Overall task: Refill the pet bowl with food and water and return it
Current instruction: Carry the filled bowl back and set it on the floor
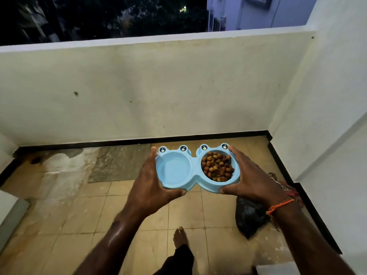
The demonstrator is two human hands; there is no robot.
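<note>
Glossy plastic bowl; matt tiled floor.

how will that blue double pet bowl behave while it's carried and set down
The blue double bowl looks like rigid moulded plastic, so it should not flex between the left hand and right hand. The kibble side probably weighs differently from the other well, which seems to hold water that could slosh if tilted.

Beige tiled floor, stained pale at left. Lying on it: grey mat by the wall, black bag, one bare foot.
</note>
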